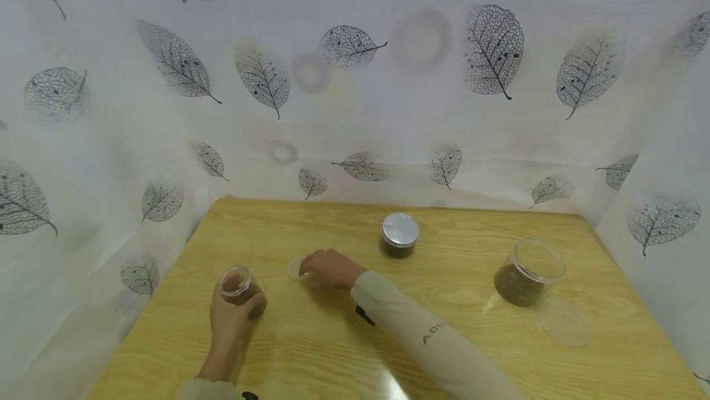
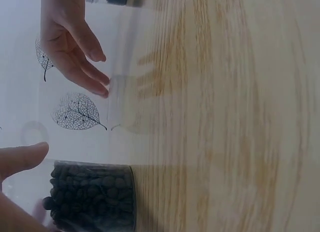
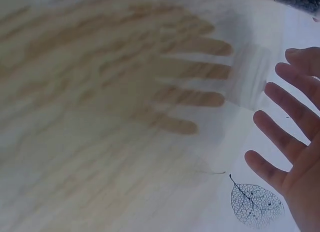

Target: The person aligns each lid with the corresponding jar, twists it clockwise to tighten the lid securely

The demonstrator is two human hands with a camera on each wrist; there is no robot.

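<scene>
In the head view my left hand (image 1: 227,320) grips a small clear open jar (image 1: 256,309) at the left of the table, thumb and fingers around its sides. The left wrist view shows dark, rounded pellets (image 2: 95,197) filling the lower part of that jar. My right hand (image 1: 330,269) reaches across to a clear round lid (image 1: 294,269) lying on the wood. In the right wrist view the right hand's fingers (image 3: 292,106) are spread and nearly straight, their tips close beside the lid's ribbed rim (image 3: 247,76). No pinch on the lid shows there.
Toward the back of the table (image 1: 333,351) stands a dark-filled jar with a silver lid (image 1: 400,230). A larger clear open jar (image 1: 521,280) with dark contents is at the right, and a clear flat disc (image 1: 564,323) lies beside it. Leaf-patterned curtains (image 1: 360,110) surround the table.
</scene>
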